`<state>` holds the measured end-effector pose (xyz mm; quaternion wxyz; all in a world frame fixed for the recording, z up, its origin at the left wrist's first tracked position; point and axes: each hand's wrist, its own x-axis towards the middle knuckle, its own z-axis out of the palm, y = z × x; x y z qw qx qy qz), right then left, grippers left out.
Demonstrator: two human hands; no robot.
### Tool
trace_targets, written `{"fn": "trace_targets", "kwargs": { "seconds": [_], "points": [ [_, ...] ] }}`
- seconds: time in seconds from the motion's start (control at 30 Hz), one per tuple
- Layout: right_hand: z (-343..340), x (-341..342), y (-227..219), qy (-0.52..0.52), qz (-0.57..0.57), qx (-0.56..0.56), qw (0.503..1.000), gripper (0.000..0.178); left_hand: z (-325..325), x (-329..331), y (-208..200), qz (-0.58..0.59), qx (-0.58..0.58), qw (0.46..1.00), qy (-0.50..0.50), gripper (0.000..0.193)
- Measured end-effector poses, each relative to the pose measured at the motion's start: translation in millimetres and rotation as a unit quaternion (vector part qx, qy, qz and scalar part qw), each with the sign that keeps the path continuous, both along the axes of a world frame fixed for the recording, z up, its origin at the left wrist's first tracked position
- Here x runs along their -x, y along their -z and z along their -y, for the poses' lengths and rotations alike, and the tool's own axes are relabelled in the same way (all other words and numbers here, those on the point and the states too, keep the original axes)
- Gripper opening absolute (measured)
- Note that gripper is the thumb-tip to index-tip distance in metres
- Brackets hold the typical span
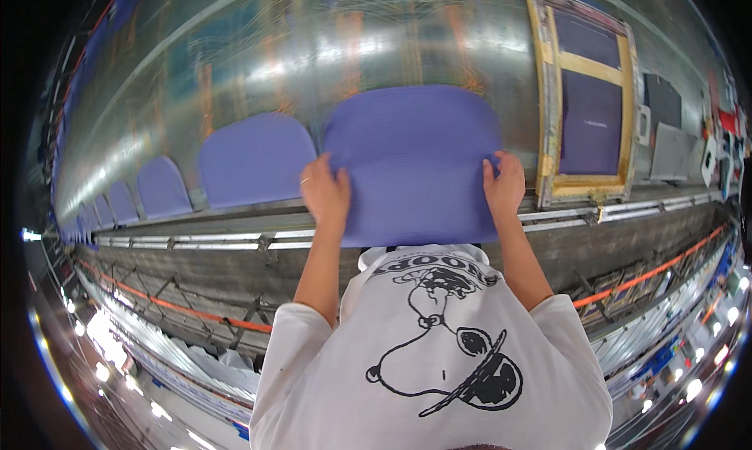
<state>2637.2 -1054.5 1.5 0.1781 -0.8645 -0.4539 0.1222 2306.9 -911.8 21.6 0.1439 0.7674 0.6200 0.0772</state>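
Note:
A flat purple panel with rounded far corners lies before me, its near edge close to my body. My left hand pinches its left edge, the thumb lying over the top. On the opposite side my right hand has closed on the right edge in the same way, thumb on top and fingers partly hidden. Another purple panel of like shape lies on the glossy table, just left of the one in my hands.
Several more purple panels run in a row to the far left. At right lies a wood-edged printing screen frame, with grey sheets beyond it. A metal rail follows the table's near edge.

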Motion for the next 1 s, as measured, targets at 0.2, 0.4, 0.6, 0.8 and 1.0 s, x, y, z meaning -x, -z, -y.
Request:
{"fn": "trace_targets", "kwargs": {
  "seconds": [0.2,0.4,0.6,0.8,1.0],
  "points": [
    [-58,88,0,-0.299,-0.043,-0.059,0.952,0.050,-4,-70,28,0.110,-0.010,0.964,0.242,0.036],
    [-129,18,11,-0.212,0.060,-0.058,0.974,0.051,-86,-56,40,0.042,-0.073,0.987,0.137,0.042],
    [-71,13,38,-0.233,0.114,-0.043,0.965,0.053,-37,-67,40,0.029,-0.113,0.960,0.255,0.049],
    [-108,36,19,-0.279,0.040,-0.037,0.959,0.056,-60,-113,37,0.073,-0.049,0.966,0.245,0.048],
    [-64,-12,31,-0.225,0.132,-0.020,0.965,0.061,-43,-35,60,-0.008,-0.051,0.984,0.171,0.071]
  ]
}}
